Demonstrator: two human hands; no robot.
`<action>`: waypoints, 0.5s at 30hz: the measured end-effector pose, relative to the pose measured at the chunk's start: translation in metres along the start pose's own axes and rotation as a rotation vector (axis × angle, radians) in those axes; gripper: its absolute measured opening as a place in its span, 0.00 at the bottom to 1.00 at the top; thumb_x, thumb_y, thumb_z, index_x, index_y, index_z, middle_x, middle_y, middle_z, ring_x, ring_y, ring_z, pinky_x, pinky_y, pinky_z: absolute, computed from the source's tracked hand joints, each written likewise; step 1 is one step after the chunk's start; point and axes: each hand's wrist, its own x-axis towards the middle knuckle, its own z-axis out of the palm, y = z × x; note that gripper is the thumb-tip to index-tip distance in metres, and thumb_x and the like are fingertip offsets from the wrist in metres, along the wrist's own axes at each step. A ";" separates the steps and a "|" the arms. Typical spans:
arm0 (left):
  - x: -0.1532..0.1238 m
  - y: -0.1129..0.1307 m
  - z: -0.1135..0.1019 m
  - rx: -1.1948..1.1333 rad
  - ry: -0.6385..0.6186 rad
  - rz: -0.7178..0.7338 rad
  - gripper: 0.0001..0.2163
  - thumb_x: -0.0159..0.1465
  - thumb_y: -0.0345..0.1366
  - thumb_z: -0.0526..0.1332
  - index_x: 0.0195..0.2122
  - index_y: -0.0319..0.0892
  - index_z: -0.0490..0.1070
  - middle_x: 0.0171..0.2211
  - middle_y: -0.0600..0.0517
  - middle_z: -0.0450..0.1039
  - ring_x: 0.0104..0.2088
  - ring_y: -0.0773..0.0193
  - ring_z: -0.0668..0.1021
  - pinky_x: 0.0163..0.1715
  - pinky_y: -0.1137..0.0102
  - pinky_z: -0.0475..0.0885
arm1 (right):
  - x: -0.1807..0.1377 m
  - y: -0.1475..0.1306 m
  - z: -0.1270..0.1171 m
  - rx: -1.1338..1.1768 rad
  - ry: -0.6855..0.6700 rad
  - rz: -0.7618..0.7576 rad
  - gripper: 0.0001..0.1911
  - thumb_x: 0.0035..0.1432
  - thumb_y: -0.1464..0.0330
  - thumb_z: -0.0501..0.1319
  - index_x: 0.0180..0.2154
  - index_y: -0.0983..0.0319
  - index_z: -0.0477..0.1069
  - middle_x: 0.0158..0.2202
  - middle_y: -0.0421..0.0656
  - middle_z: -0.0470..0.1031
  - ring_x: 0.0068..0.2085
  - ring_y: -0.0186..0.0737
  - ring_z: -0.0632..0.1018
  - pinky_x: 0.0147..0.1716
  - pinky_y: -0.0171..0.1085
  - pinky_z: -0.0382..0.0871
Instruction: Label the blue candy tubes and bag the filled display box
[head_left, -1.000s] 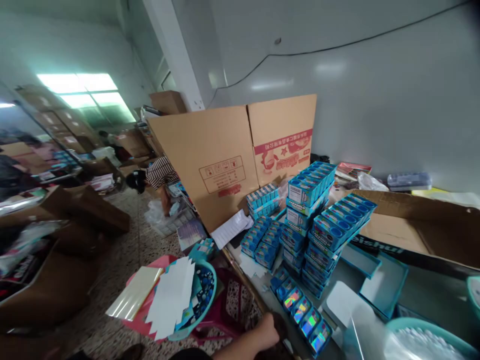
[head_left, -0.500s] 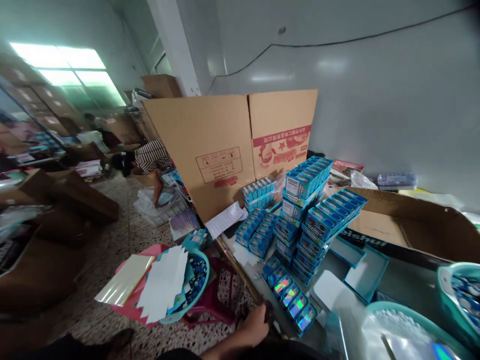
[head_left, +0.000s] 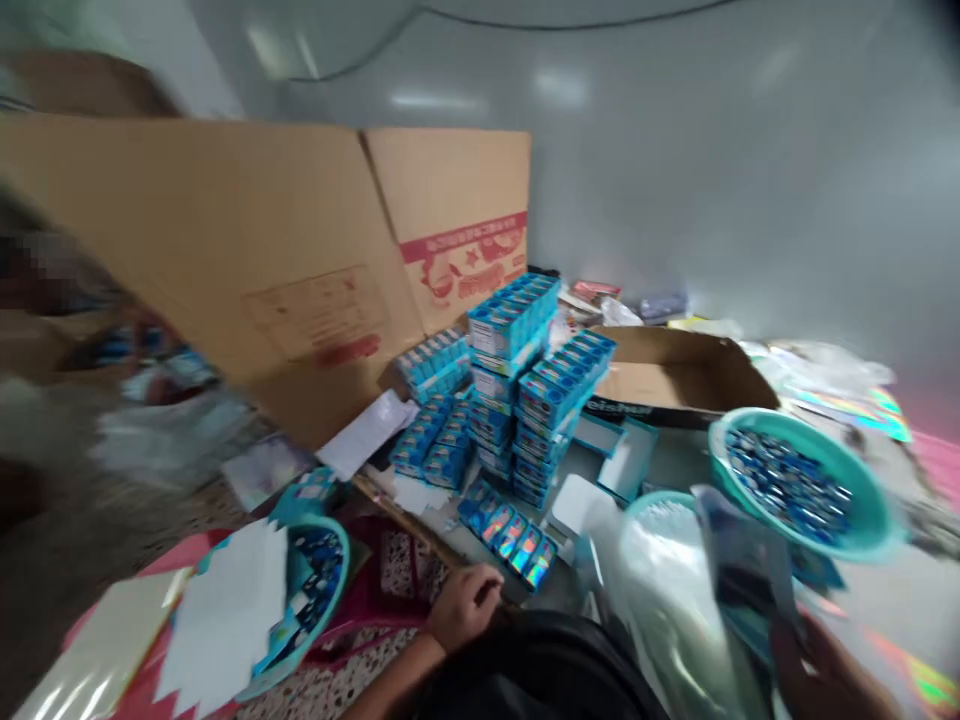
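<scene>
My left hand [head_left: 465, 605] is curled into a loose fist at the table's front edge, with nothing visible in it. Just beyond it lies a row of blue boxes with shiny rainbow fronts [head_left: 510, 535]. At the lower right my right hand [head_left: 832, 665], blurred by motion, appears to grip a clear plastic sheet [head_left: 746, 555]. A large clear plastic bag [head_left: 675, 590] lies beside it over a turquoise basin [head_left: 660, 500]. Behind that hand stands another turquoise basin [head_left: 874, 530], filled with small blue and silver wrapped pieces [head_left: 787, 485].
Stacks of blue boxes [head_left: 517, 340] stand mid-table before an upright cardboard carton [head_left: 300, 230]. A shallow open carton [head_left: 675, 375] lies behind. At lower left, a pink stool top [head_left: 135, 690] bears white card sheets [head_left: 225, 610] beside a turquoise tub [head_left: 334, 580]. A person's hand [head_left: 161, 385] shows farther left.
My view has swung to the right, and the right-hand basin has come fully into sight. My right hand has appeared with the plastic sheet. My left hand stays at the table edge.
</scene>
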 end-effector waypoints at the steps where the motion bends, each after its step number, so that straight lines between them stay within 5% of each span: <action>1: 0.009 0.011 0.000 -0.014 0.024 0.016 0.05 0.59 0.43 0.66 0.33 0.51 0.79 0.34 0.48 0.79 0.39 0.53 0.78 0.48 0.59 0.69 | 0.000 -0.011 -0.015 0.059 0.053 0.097 0.14 0.51 0.56 0.61 0.38 0.53 0.76 0.32 0.52 0.81 0.31 0.58 0.82 0.28 0.51 0.75; 5: 0.050 0.074 0.012 -0.125 0.028 0.112 0.13 0.57 0.44 0.68 0.42 0.48 0.78 0.37 0.46 0.79 0.40 0.52 0.79 0.50 0.59 0.70 | -0.001 -0.077 -0.045 0.591 0.059 0.069 0.20 0.51 0.52 0.66 0.38 0.60 0.77 0.35 0.50 0.83 0.34 0.53 0.82 0.33 0.46 0.78; 9: 0.065 0.148 0.025 -0.482 -0.011 0.216 0.33 0.51 0.45 0.73 0.57 0.44 0.68 0.56 0.41 0.73 0.54 0.49 0.76 0.55 0.59 0.70 | -0.002 -0.136 -0.021 0.949 -0.046 -0.069 0.16 0.56 0.57 0.68 0.40 0.61 0.77 0.33 0.46 0.82 0.32 0.43 0.81 0.32 0.38 0.77; 12: 0.066 0.179 0.018 -0.443 -0.030 0.211 0.26 0.57 0.49 0.68 0.54 0.44 0.69 0.47 0.45 0.78 0.47 0.54 0.80 0.49 0.60 0.75 | -0.002 -0.162 0.003 1.107 -0.060 -0.025 0.14 0.57 0.58 0.69 0.42 0.60 0.77 0.33 0.44 0.81 0.34 0.40 0.80 0.33 0.35 0.74; 15: 0.068 0.186 -0.003 -0.238 0.118 0.240 0.18 0.62 0.48 0.63 0.49 0.44 0.72 0.42 0.48 0.79 0.42 0.57 0.81 0.45 0.62 0.76 | 0.001 -0.176 0.016 1.224 -0.188 0.020 0.18 0.55 0.57 0.70 0.45 0.58 0.76 0.39 0.44 0.81 0.39 0.42 0.80 0.37 0.36 0.74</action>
